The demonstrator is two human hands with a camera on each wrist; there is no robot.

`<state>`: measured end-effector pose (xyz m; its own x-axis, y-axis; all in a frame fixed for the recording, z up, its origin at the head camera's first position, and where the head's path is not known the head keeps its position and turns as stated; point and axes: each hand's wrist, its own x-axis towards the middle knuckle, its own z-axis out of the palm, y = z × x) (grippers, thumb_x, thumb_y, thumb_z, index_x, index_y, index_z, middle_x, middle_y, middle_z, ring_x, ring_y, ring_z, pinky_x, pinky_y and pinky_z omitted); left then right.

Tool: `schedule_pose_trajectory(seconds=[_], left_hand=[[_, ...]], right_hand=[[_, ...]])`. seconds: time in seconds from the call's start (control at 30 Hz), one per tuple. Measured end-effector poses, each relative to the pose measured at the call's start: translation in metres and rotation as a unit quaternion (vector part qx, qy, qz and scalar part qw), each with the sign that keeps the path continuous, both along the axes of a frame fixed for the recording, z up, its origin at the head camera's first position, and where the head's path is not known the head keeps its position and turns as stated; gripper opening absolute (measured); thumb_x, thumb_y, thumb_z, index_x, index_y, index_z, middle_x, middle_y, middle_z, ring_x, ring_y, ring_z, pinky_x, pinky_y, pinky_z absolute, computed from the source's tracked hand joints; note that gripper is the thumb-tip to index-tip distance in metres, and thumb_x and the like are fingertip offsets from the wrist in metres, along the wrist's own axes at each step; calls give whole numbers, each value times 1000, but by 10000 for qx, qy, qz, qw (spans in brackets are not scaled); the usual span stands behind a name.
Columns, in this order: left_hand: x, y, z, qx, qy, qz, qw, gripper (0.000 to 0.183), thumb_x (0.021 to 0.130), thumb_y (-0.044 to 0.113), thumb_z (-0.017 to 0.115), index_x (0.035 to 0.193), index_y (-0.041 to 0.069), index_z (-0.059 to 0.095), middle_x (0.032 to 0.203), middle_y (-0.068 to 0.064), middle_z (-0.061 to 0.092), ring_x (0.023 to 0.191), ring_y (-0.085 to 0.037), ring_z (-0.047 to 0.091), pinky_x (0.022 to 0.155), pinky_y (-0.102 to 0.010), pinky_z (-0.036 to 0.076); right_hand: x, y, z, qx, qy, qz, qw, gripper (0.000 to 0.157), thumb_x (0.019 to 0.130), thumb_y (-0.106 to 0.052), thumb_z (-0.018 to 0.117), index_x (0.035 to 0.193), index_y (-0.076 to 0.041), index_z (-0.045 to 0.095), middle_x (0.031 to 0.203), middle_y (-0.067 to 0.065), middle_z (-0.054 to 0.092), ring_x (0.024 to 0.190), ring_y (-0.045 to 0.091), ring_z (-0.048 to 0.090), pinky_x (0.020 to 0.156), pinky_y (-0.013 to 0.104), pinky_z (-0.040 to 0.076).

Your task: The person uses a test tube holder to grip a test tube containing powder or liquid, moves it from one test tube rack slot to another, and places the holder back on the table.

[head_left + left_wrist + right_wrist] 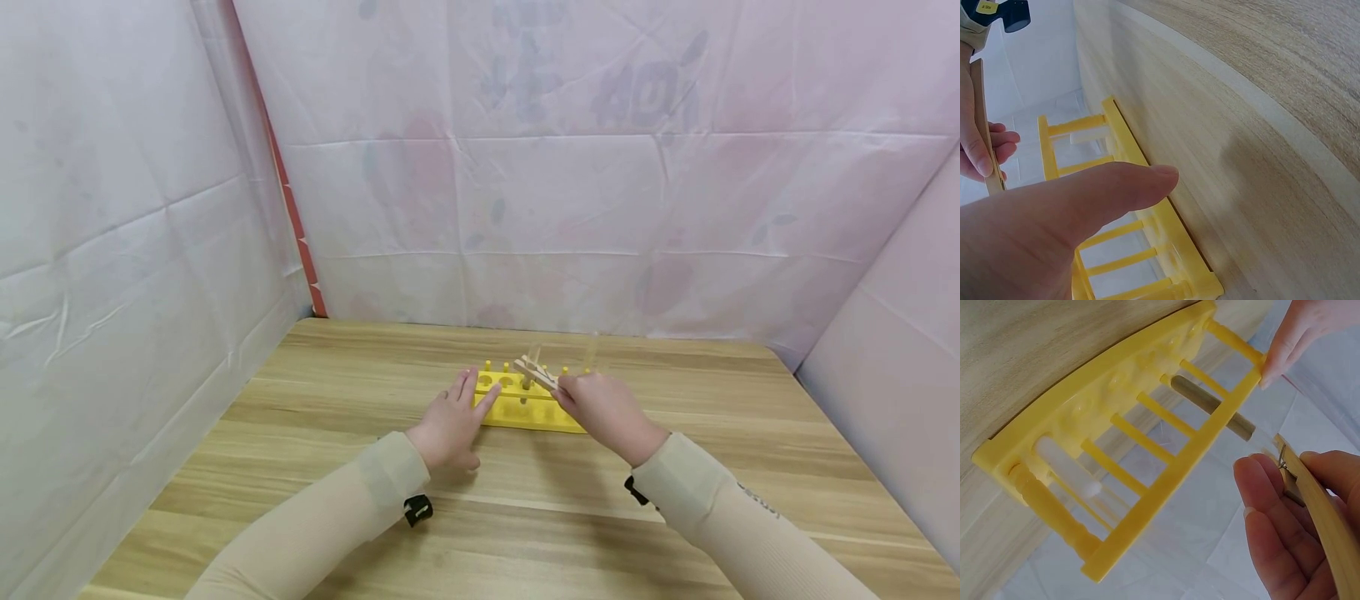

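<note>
A yellow test tube rack stands on the table in front of both hands. At its left end, my left hand rests straight fingertips on the top plate, the thumb held out along the side. My right hand grips a wooden test tube clamp above the rack. The clamp's tip is at the upper part of a glass test tube with grey-brown contents, whose lower end is inside the rack. Another tube, with white contents, stands near the rack's right end.
The wood-grain table spreads around the rack. White and pinkish sheets hang behind it and at both sides, with a red strip at the back left corner.
</note>
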<state>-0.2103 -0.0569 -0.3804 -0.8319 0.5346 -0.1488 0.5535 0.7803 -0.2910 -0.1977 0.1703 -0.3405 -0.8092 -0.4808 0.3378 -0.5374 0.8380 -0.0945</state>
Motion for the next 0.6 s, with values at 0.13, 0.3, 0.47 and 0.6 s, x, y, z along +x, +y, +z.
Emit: schedule_pose_trajectory(seconds=[0.13,0.3,0.47,0.6], left_hand=[[0,0,0,-13,3,2,10000,110,74,62,65,151,17,0,152,-24,5,139,-36,13,100,-39,38],[0,1,1,15,-28,27,10000,109,74,61,65,151,17,1,152,-24,5,139,-36,13,100,-39,38],[0,1,1,-4,-38,30,10000,109,74,62,65,151,18,1,153,-23,5,139,-35,13,100,-38,38],[0,0,1,-45,-39,28,10000,110,74,63,64,151,18,-1,153,-23,3,139,-35,13,100,-38,38]], right_hand=[[0,0,1,-8,5,-7,10000,33,88,-10,61,60,-15,45,49,-7,34,44,6,28,43,22,27],[0,0,1,9,53,35,10000,35,88,-10,61,59,-15,43,48,-7,33,44,6,26,43,21,26],[0,0,2,25,121,52,9999,35,88,-10,61,59,-15,42,49,-7,32,44,5,26,43,21,25],[1,0,3,10,96,41,9999,35,88,-10,61,59,-15,42,48,-7,32,43,5,26,43,21,25]])
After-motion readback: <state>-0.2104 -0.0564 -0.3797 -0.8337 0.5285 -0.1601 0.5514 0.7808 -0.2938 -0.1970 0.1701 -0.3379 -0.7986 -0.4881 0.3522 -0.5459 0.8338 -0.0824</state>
